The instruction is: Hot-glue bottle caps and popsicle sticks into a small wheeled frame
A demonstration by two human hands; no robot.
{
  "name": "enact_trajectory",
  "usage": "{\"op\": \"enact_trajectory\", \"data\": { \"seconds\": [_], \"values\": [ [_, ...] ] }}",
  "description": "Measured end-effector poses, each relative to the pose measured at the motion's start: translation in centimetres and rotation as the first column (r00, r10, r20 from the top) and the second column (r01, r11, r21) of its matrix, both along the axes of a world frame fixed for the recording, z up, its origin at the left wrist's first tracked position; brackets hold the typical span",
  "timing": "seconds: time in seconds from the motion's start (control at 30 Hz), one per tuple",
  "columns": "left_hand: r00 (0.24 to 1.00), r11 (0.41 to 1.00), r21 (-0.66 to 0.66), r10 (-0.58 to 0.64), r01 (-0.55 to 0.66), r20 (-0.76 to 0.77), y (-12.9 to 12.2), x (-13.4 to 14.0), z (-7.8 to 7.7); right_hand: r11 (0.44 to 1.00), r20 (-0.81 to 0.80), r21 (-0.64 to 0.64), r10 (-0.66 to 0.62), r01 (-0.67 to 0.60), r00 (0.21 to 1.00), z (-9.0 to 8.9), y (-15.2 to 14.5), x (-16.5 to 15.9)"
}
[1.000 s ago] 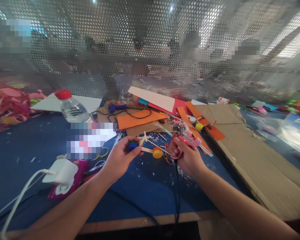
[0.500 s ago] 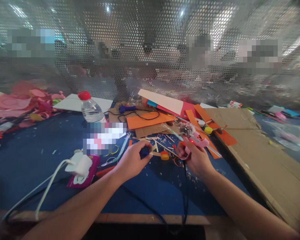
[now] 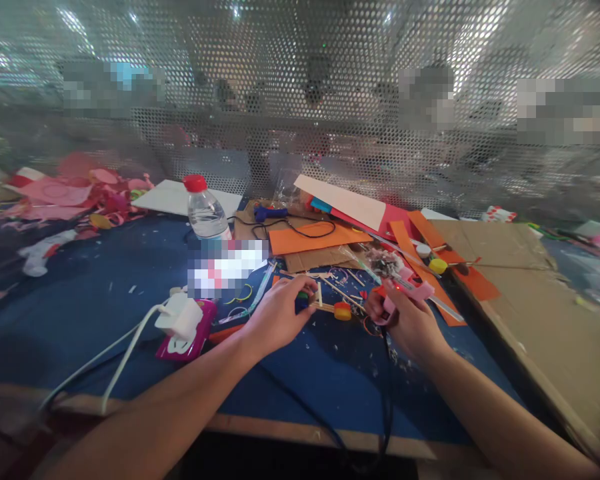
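Observation:
My left hand (image 3: pixel 277 317) pinches a small piece made of thin wooden sticks (image 3: pixel 324 307). A yellow-and-orange bottle cap (image 3: pixel 343 311) sits at its right end, and a blue and green part (image 3: pixel 301 302) shows between my fingers, partly hidden. My right hand (image 3: pixel 413 323) is wrapped around a pink hot glue gun (image 3: pixel 417 288), its black cord (image 3: pixel 387 387) hanging down over the table edge. The glue gun is apart from the stick piece, to its right. Loose sticks, clear glue sticks (image 3: pixel 253 300) and scraps lie beneath and behind both hands.
A red-capped water bottle (image 3: pixel 207 217) stands at the back left, and a magenta power strip (image 3: pixel 207 323) holds a white plug (image 3: pixel 180 313). Orange sheets (image 3: pixel 310 240), a blue glue gun (image 3: pixel 270 213) and a large cardboard piece (image 3: pixel 540 327) lie around. A perforated metal screen (image 3: pixel 300 147) rises behind.
The view has swung slightly left, so everything sits farther right in the picture. Both hands keep their hold. A green part now shows within my left fingers.

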State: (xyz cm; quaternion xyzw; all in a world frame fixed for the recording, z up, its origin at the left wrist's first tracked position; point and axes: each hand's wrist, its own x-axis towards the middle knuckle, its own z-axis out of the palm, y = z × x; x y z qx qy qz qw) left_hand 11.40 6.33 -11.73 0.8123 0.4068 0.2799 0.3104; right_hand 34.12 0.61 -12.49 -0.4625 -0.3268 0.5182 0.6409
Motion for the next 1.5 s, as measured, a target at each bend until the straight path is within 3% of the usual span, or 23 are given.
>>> {"op": "enact_trajectory", "data": {
  "seconds": [0.27,0.47,0.73,1.0,1.13,1.33,1.5],
  "values": [
    [0.998,0.998,0.026,0.053,-0.052,-0.034,0.2,-0.2,-0.2,0.999,0.016,-0.022,0.049,-0.048,0.999,-0.5,0.2,0.3],
    [0.996,0.999,0.037,0.020,-0.017,-0.089,0.4,-0.4,-0.8,0.998,0.061,-0.040,0.054,-0.052,0.997,-0.6,0.2,0.5],
    [0.998,0.999,0.041,0.015,-0.013,-0.054,0.5,-0.5,-0.8,0.995,0.165,-0.089,0.061,-0.047,0.984,-0.7,0.2,0.6],
    [0.996,0.996,0.050,0.077,-0.074,-0.048,0.7,-0.4,-0.6,0.991,-0.038,-0.088,0.095,-0.098,0.995,0.0,0.1,0.4],
    [0.998,0.998,0.043,0.052,-0.050,-0.044,0.7,-0.3,-0.7,0.990,-0.137,-0.059,0.118,-0.127,0.983,-0.2,0.2,0.7],
    [0.993,0.995,-0.017,-0.095,0.096,0.068,0.4,-0.1,-0.6,1.000,-0.165,0.001,0.028,-0.028,0.986,-0.8,0.6,1.4],
    [0.992,0.995,-0.001,-0.100,0.100,0.071,0.3,-0.1,-0.5,0.985,-0.200,0.059,-0.150,0.165,0.968,-0.9,0.9,1.5]
  ]
}}
